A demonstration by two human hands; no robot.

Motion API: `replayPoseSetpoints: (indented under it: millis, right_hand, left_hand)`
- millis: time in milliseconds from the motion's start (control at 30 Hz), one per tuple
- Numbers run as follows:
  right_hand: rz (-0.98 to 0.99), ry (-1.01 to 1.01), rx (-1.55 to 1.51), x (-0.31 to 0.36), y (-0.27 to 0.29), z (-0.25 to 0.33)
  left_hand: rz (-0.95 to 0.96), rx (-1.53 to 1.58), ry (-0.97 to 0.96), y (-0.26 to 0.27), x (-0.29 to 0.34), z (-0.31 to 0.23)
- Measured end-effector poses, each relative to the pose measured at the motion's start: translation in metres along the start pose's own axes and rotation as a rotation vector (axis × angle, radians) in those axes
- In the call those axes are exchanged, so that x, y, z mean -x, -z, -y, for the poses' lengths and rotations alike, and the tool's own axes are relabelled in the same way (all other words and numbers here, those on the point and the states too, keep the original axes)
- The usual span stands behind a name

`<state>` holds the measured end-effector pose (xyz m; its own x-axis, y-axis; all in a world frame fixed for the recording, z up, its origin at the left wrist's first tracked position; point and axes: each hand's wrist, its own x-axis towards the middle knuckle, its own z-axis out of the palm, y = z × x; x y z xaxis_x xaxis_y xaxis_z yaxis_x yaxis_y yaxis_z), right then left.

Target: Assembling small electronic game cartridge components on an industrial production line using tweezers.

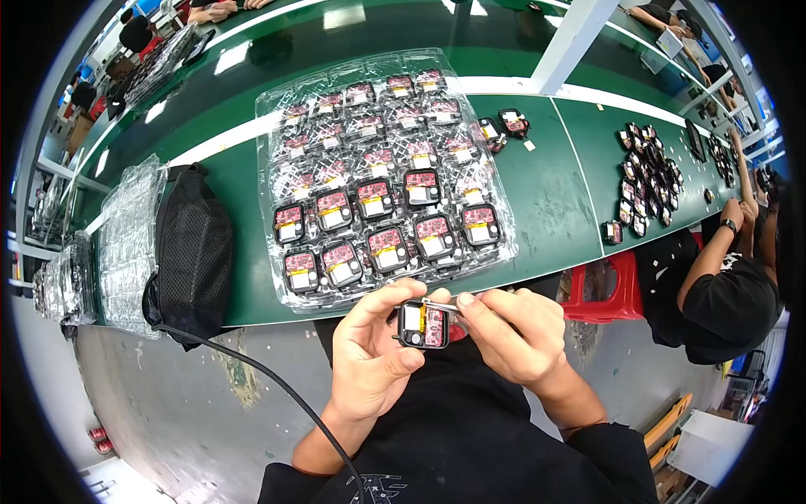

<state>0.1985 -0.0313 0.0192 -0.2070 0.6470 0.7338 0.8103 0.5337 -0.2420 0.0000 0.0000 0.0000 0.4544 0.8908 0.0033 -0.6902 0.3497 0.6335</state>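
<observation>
Left hand (374,353) pinches an uncovered device (435,328) before the tray (507,244), right hand (519,332) grips a slim tool (442,305); the tray's uncovered units (386,249) look unfinished too.

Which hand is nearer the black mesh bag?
Left. The left hand is to the right of the black mesh bag, not touching it; the right hand is farther right.

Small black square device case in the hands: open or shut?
Open: the small black square device case exposes its red circuit board and white rectangular block, uncovered.
</observation>
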Motion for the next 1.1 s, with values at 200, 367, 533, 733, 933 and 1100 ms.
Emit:
replayPoseSetpoints:
  millis: [200, 367, 533, 733, 933, 1100]
  right_hand:
    - [0.002, -0.001, -0.025, 0.001, -0.001, 0.0]
    - [-0.011, -0.281, -0.35, -0.003, -0.005, 0.006]
    - [0.048, -0.263, -0.28, -0.006, -0.001, 0.003]
    - [0.04, -0.127, -0.106, -0.008, 0.001, 0.006]
    - [0.018, -0.119, -0.088, -0.006, -0.001, 0.007]
    - [0.027, -0.124, -0.072, -0.003, -0.003, 0.01]
  left_hand:
    - [-0.009, -0.011, 0.015, -0.002, 0.001, 0.001]
    - [-0.029, -0.007, 0.0, -0.002, 0.001, 0.001]
    - [-0.049, -0.027, 0.002, -0.003, 0.002, 0.0]
    - [-0.097, -0.039, 0.046, -0.005, 0.005, -0.004]
    - [-0.093, -0.043, 0.043, -0.005, 0.005, -0.004]
    - [-0.115, -0.068, 0.029, -0.008, 0.006, -0.005]
